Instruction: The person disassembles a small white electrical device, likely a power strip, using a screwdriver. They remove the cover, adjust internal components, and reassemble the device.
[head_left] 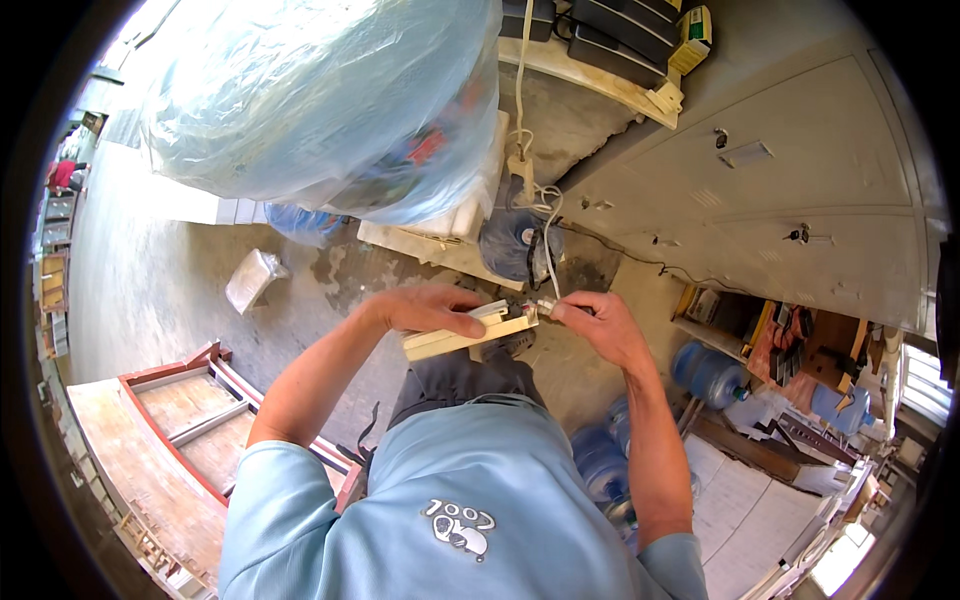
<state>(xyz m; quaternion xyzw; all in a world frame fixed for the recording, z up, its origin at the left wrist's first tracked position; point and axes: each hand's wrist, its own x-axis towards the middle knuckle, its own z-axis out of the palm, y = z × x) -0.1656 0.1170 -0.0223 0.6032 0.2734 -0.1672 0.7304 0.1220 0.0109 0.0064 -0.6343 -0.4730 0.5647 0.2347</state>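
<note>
My left hand is closed around a long cream-coloured box-like piece, held in front of my waist, with the thumb along its top. The piece's right end shows a small opening with dark and reddish bits. Close to that end, my right hand pinches the end of a white cable, where a small pale connector sticks out toward the piece. Whether connector and piece touch, I cannot tell. Upward from my fingers the cable runs to a hanging cream socket block.
A big plastic-wrapped bundle stands ahead on the left. Grey metal lockers line the right. Blue water bottles stand at lower right, with another bottle ahead. A red-edged wooden frame lies at left, near a wrapped packet.
</note>
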